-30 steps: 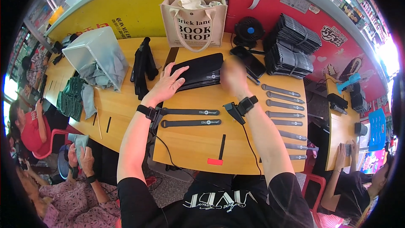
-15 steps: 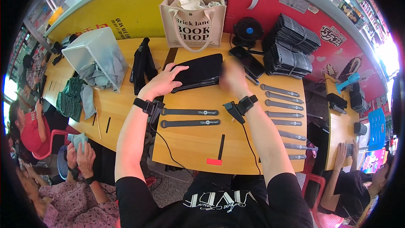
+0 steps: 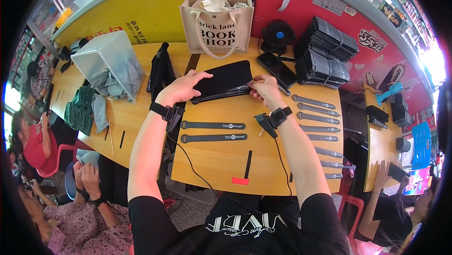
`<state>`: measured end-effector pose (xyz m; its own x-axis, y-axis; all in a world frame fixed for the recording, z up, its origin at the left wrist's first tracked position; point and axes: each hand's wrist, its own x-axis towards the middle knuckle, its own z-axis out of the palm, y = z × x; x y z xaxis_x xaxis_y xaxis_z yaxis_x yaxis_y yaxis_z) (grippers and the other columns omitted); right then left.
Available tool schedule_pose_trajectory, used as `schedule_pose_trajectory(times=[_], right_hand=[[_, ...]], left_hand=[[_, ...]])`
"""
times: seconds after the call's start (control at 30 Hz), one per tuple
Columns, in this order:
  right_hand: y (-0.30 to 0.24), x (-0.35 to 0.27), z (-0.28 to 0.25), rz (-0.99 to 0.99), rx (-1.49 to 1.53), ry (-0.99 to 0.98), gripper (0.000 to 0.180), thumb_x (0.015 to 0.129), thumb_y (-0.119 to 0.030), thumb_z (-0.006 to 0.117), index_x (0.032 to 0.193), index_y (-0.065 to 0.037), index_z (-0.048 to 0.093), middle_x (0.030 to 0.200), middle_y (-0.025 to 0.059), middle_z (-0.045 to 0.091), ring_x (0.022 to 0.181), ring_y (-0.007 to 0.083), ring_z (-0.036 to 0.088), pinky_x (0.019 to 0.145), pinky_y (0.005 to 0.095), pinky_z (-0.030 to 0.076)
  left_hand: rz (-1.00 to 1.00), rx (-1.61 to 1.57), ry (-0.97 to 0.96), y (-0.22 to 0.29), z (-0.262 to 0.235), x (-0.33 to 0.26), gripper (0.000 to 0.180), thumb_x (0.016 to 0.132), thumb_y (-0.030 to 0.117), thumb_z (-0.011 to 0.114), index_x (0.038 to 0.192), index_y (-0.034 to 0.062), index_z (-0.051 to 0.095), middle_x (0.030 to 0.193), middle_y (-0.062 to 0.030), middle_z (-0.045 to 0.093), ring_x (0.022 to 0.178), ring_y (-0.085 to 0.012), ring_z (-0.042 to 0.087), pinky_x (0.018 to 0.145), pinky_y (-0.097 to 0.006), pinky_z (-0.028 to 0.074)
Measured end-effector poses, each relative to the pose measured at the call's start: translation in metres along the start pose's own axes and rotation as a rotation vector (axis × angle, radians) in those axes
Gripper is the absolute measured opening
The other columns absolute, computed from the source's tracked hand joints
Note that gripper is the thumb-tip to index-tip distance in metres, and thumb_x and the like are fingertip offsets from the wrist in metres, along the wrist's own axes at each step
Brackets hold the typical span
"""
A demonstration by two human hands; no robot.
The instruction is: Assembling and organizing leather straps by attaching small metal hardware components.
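Observation:
A stack of flat black pieces (image 3: 225,77), soft and fabric-like on top with shinier layers beneath, lies on the table before me. My left hand (image 3: 182,87) grips its left end, one finger stretched over the top and the thumb at the near edge. At the right end, my right hand (image 3: 266,90) has its fingertips pinched at the edge of the layers; exactly what lies between them is too small to make out. Two dark grey straps with round looped ends, an upper strap (image 3: 214,125) and a lower strap (image 3: 214,137), lie nearer me.
Several similar straps (image 3: 320,129) form a column on the right. Behind are a canvas tote bag (image 3: 216,24), a phone (image 3: 277,68), a small black fan (image 3: 278,36) and bundled dark straps (image 3: 325,66). A clear bin (image 3: 103,54) of grey cloth stands left. People sit on both sides.
My right hand, blurred over the stack's right end before, is now lower and slightly to the right, fingers pinched at its edge. My left hand stays almost in place.

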<state>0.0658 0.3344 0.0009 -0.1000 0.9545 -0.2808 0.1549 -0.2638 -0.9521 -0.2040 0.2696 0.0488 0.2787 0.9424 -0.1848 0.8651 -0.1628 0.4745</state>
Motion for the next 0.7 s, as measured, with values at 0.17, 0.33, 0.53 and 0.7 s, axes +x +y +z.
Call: schedule_pose_trajectory(times=[0.17,0.33,0.53,0.7], right_hand=[[-0.025,-0.010,-0.002,-0.986,-0.399,0.447,0.021,0.079,-0.005,0.067,0.099,-0.004,0.061,0.092,0.0147,0.062,0.081,0.0333,0.060,0.071,0.0402,0.049],[-0.038,-0.011,0.033,-1.084,-1.084,0.035,0.037,0.087,-0.033,0.061,0.117,-0.012,0.058,0.124,0.0091,0.054,0.117,0.0292,0.046,0.090,0.0477,0.040],[-0.020,0.001,0.029,-0.773,-1.204,-0.234,0.057,0.090,-0.049,0.051,0.137,-0.017,0.043,0.135,0.0100,0.044,0.127,0.0303,0.038,0.096,0.0552,0.035],[-0.023,0.000,0.031,-0.758,-1.170,-0.284,0.061,0.090,-0.051,0.050,0.140,-0.017,0.040,0.137,0.0101,0.043,0.129,0.0304,0.036,0.097,0.0556,0.036]], left_hand=[[-0.027,0.006,0.019,0.009,-0.002,-0.003,0.064,0.080,-0.001,0.065,0.135,0.0230,0.042,0.132,-0.0124,0.045,0.118,-0.0332,0.051,0.096,-0.039,0.046],[-0.005,0.008,0.042,0.001,0.004,-0.004,0.065,0.080,-0.001,0.066,0.135,0.0237,0.042,0.131,-0.0123,0.045,0.117,-0.0332,0.051,0.096,-0.039,0.046],[0.068,-0.044,0.098,-0.002,0.009,-0.004,0.065,0.079,0.000,0.066,0.135,0.0221,0.042,0.128,-0.0124,0.047,0.117,-0.0339,0.050,0.096,-0.039,0.045],[0.127,-0.158,0.254,-0.033,0.022,-0.009,0.072,0.080,-0.004,0.060,0.144,0.0104,0.032,0.138,-0.0122,0.042,0.122,-0.0257,0.047,0.097,-0.034,0.041]])
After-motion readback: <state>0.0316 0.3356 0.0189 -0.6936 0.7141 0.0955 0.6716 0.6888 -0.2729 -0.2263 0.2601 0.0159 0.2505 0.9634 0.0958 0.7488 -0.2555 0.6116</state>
